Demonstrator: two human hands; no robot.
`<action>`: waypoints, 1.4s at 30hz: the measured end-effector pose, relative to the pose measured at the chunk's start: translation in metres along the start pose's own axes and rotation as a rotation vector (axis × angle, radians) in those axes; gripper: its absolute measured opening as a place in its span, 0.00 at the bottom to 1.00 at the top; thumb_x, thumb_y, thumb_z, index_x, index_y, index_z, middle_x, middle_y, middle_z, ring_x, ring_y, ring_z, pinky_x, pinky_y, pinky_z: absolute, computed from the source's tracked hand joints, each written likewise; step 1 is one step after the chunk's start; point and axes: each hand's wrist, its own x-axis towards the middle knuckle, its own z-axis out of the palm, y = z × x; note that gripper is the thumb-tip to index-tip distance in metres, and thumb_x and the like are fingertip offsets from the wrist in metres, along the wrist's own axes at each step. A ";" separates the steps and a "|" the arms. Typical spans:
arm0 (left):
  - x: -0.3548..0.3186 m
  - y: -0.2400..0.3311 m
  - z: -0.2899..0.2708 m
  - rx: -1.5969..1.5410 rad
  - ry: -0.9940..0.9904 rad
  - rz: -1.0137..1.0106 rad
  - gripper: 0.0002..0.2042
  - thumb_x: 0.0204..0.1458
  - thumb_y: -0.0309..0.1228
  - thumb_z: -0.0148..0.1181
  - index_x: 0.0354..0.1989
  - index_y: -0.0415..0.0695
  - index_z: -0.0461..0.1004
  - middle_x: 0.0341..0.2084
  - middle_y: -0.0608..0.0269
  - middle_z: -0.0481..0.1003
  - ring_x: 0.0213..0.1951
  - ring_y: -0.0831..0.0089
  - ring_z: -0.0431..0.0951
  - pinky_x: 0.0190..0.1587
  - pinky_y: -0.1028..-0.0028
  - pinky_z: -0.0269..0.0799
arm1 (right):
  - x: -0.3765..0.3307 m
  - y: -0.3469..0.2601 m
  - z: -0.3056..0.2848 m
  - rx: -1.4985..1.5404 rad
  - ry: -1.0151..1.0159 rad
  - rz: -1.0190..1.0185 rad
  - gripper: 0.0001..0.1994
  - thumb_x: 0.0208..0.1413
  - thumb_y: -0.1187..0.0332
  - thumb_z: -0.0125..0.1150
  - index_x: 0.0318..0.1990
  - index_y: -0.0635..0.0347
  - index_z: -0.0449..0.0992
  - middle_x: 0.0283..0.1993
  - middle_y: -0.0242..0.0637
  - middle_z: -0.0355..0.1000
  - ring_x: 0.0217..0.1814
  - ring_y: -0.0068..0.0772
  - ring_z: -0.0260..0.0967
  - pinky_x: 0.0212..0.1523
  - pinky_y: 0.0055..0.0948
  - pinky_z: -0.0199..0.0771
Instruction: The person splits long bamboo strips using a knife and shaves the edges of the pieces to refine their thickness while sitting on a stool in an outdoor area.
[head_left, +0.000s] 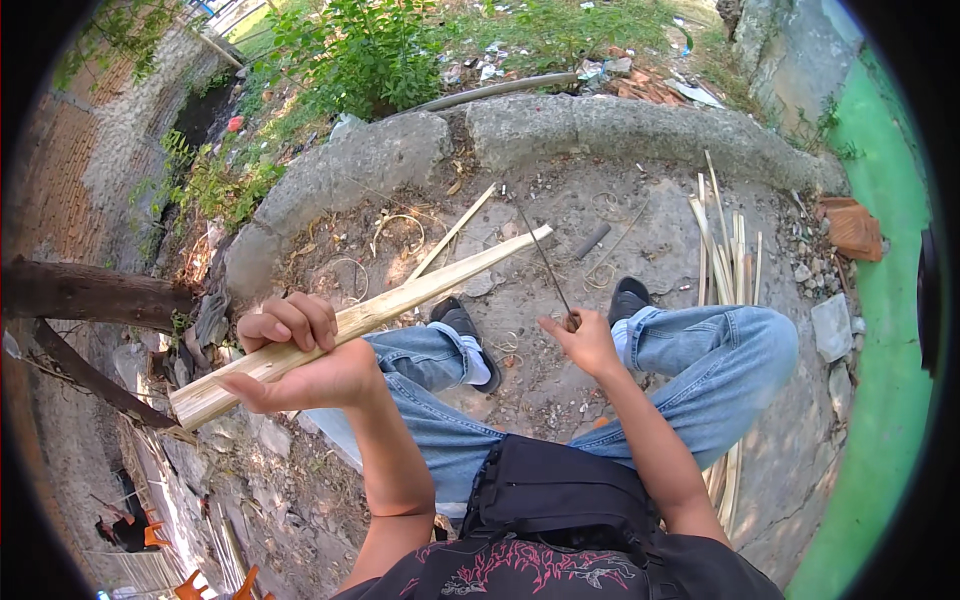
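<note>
A long pale strip of split wood, perhaps bamboo (430, 288), slants up to the right over my lap, narrowing toward its far tip. My left hand (338, 380) is closed round its thick lower end, fingers on top and thumb along the near side. In my right hand (588, 345) is a thin dark blade (546, 266), pointing away from me. Its handle is hidden in my closed fingers. The blade's tip reaches past the strip's far end; whether the two touch, I cannot tell.
Another pale strip (452, 232) and thin curled shavings (395, 228) lie on the ground ahead, near a short dark cylinder (592, 240). Several long strips (735, 262) lie by my right knee. A low concrete curb (620, 125), tree trunk (100, 295) and green wall (880, 340) surround me.
</note>
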 end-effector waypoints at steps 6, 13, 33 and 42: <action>-0.004 -0.002 -0.003 0.057 0.175 0.043 0.35 0.48 0.72 0.27 0.16 0.49 0.54 0.08 0.69 0.47 0.09 0.79 0.44 0.13 0.79 0.36 | -0.010 -0.007 0.002 -0.147 -0.019 -0.165 0.26 0.43 0.49 0.70 0.17 0.65 0.66 0.12 0.35 0.59 0.17 0.24 0.53 0.21 0.31 0.56; -0.008 0.003 -0.008 0.153 0.262 0.017 0.35 0.47 0.73 0.24 0.16 0.49 0.48 0.08 0.68 0.46 0.09 0.80 0.43 0.13 0.80 0.35 | -0.019 -0.017 0.015 -0.037 -0.085 -0.107 0.35 0.51 0.37 0.53 0.22 0.70 0.71 0.14 0.45 0.63 0.19 0.35 0.63 0.23 0.35 0.62; -0.016 0.001 -0.014 0.119 0.235 -0.007 0.36 0.43 0.76 0.28 0.16 0.50 0.47 0.07 0.70 0.46 0.10 0.81 0.42 0.14 0.80 0.35 | -0.004 -0.008 0.023 -0.068 -0.082 0.069 0.31 0.51 0.43 0.57 0.25 0.72 0.72 0.17 0.50 0.68 0.24 0.42 0.69 0.28 0.38 0.67; -0.013 0.000 -0.022 0.121 0.272 -0.012 0.36 0.43 0.76 0.27 0.16 0.50 0.47 0.08 0.70 0.46 0.09 0.81 0.43 0.13 0.80 0.37 | 0.002 0.025 0.026 -0.366 -0.080 -0.038 0.17 0.39 0.62 0.69 0.26 0.68 0.70 0.23 0.46 0.71 0.23 0.42 0.70 0.29 0.30 0.70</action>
